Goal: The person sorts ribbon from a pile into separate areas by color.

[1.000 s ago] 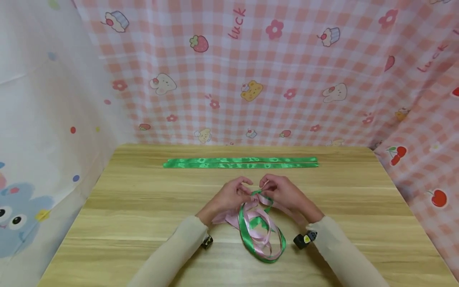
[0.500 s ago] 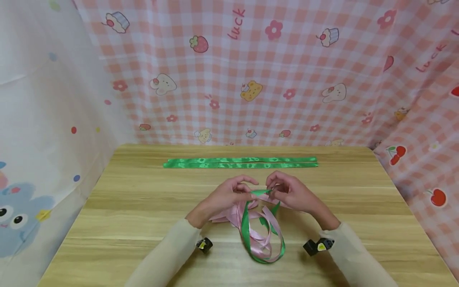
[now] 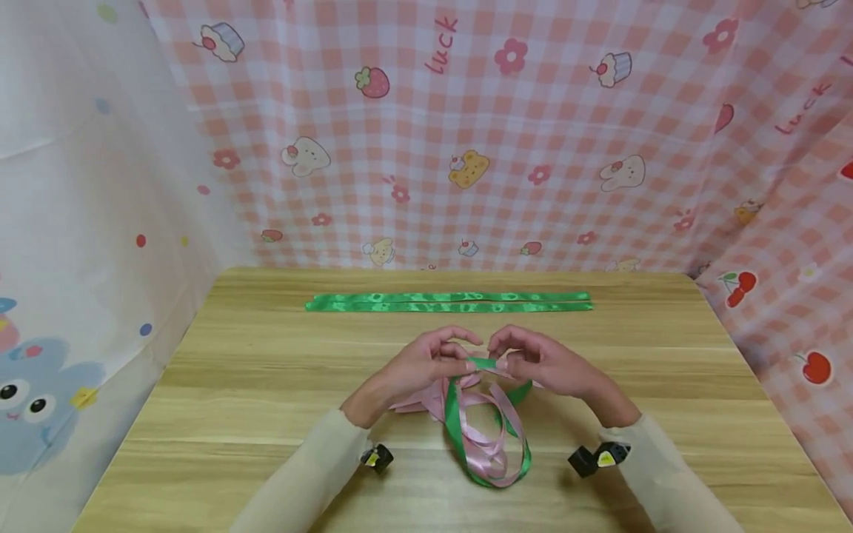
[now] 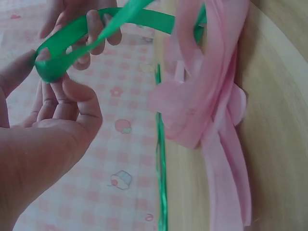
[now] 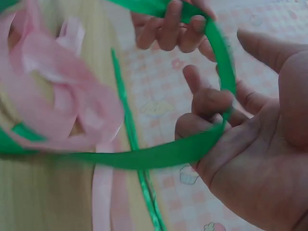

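In the head view we are seeing the left hand (image 3: 426,363) and the right hand (image 3: 540,363) meeting just below the middle of the frame, above the wooden worktop (image 3: 233,385); both are pinching a short stretch of green ribbon (image 3: 484,363) between their fingertips, each grip closed on it; the green ribbon is looping down toward the lower centre of the frame, tangled with a pink ribbon (image 3: 476,444) that is lying on the worktop beneath the hands; a second, straight green strip (image 3: 446,302) is lying flat across the worktop above the hands, well apart from them; a pink checked cloth (image 3: 533,133) with small cartoon prints is hanging across the top of the frame.

In the left wrist view we are looking at the left hand (image 4: 53,125) filling the lower left of the frame, its fingers curled and pinching a fold of the green ribbon (image 4: 62,53) at the upper left; the right hand's fingers (image 4: 91,24) are gripping the same band at the top; the pink ribbon (image 4: 207,106) is bunching at the centre right.

In the right wrist view we are finding the right hand (image 5: 250,144) at the right of the frame, its fingers curling round the green ribbon (image 5: 159,156), which is arching up to the left hand (image 5: 168,26) at the top; the pink ribbon (image 5: 57,91) is blurring at the left.
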The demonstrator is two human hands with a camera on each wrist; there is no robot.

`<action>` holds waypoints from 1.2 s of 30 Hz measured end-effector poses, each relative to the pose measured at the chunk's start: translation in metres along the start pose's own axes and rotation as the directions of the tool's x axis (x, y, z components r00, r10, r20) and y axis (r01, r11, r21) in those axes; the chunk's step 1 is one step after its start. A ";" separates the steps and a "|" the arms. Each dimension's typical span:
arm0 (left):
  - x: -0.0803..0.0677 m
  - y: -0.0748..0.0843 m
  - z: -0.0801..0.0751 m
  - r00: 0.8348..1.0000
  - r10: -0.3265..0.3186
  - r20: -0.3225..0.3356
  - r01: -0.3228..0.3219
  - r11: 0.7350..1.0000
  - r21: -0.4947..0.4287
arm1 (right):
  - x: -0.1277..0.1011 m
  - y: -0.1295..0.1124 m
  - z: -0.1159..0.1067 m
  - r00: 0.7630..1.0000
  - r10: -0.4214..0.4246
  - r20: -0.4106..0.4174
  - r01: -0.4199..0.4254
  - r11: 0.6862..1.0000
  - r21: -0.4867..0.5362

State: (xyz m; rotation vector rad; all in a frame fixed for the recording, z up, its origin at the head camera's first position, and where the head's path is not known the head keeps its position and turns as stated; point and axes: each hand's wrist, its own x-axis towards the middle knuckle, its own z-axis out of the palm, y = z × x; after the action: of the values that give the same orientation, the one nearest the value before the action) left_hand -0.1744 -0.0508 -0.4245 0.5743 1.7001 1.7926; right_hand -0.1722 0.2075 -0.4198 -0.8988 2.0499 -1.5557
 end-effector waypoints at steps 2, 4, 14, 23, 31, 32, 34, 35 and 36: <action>-0.003 0.003 0.001 1.000 0.002 0.021 -0.002 1.000 -0.003 | -0.002 -0.005 -0.002 1.000 -0.005 0.013 0.005 1.000 0.021; -0.006 0.008 0.002 0.999 0.006 0.044 -0.006 1.000 0.010 | -0.003 -0.010 -0.004 0.999 -0.022 0.029 0.021 0.999 0.049; -0.044 0.048 -0.007 0.967 0.171 0.186 -0.182 0.982 0.042 | -0.025 -0.033 -0.027 0.980 -0.194 -0.053 0.200 0.962 0.187; -0.088 0.066 -0.045 0.964 0.251 0.083 -0.263 0.944 0.199 | -0.054 -0.041 -0.055 0.958 -0.272 -0.090 0.286 0.926 0.246; -0.109 0.062 -0.068 0.988 0.150 0.039 -0.154 0.903 0.402 | -0.066 -0.041 -0.060 0.975 -0.186 -0.119 0.193 0.980 0.049; -0.111 0.061 -0.072 0.989 0.145 0.043 -0.150 0.904 0.400 | -0.067 -0.040 -0.061 0.977 -0.178 -0.115 0.184 0.982 0.039; -0.116 0.059 -0.079 0.993 0.117 0.020 -0.116 0.912 0.393 | -0.071 -0.037 -0.065 0.980 -0.164 -0.109 0.168 0.985 0.026; -0.118 0.057 -0.084 0.994 0.110 0.004 -0.103 0.916 0.389 | -0.073 -0.035 -0.066 0.981 -0.159 -0.108 0.162 0.987 0.020; -0.120 0.056 -0.088 0.995 0.098 -0.020 -0.083 0.919 0.386 | -0.075 -0.033 -0.068 0.982 -0.152 -0.110 0.154 0.988 0.016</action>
State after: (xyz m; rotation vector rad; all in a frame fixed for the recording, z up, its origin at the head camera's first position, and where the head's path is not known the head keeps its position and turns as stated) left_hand -0.1528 -0.1972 -0.3663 0.7986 2.1028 1.5409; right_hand -0.1563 0.3013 -0.3733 -1.0043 2.0727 -1.7419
